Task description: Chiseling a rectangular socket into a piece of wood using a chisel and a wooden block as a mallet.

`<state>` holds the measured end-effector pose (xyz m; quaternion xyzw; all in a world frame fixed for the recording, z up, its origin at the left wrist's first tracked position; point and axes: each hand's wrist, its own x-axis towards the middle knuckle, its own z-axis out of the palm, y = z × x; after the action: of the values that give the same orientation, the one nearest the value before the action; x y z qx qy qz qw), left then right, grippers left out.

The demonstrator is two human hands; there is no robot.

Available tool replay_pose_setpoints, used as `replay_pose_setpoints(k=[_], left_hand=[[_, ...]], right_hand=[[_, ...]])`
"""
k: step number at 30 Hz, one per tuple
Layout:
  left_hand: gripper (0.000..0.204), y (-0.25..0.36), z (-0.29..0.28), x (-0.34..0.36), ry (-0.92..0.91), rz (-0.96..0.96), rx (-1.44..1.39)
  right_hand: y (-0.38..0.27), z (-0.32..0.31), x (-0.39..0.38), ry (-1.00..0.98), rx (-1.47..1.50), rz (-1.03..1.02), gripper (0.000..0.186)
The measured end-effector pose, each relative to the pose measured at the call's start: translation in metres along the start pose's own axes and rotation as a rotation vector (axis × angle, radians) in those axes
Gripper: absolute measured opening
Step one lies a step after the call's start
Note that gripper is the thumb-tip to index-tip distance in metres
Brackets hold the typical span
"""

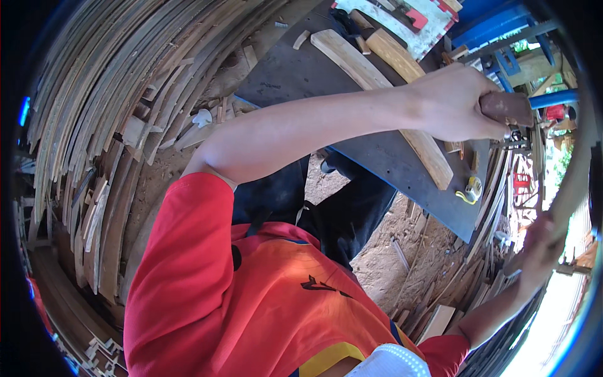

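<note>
My left hand (458, 107) reaches across the dark table top (276, 81), closed on a brown block-like piece (505, 108), with small metal parts just below it beside a blue bar (553, 97). My right hand (535, 248), at the far right, is wrapped round a long pale board (571, 182) that runs along that edge. Under my left arm a rough wooden board (427, 160) lies diagonally on the table, beside a second pale piece (389, 47). A yellow tape measure (471, 190) lies near the table's right corner.
Long wooden strips (94, 94) are stacked along the left. A dark tool (348, 25) and a white board with red marks (402, 22) sit at the table's back. Blue metal parts (483, 22) stand at top right. Offcuts and sawdust (389, 257) cover the ground.
</note>
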<state>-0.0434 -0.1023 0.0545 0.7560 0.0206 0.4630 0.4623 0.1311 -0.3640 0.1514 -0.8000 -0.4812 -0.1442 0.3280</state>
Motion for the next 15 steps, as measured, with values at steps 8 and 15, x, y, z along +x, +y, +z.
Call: replay_pose_setpoints(k=[8,15], left_hand=[[0.042,0.006,-0.006,-0.006,-0.001,-0.002,-0.027],[0.038,0.01,-0.006,-0.004,-0.048,-0.058,-0.074]], right_hand=[[-0.015,0.004,-0.005,-0.181,-0.185,-0.019,0.052],[0.038,-0.051,0.021,-0.016,-0.433,-0.336,0.06]])
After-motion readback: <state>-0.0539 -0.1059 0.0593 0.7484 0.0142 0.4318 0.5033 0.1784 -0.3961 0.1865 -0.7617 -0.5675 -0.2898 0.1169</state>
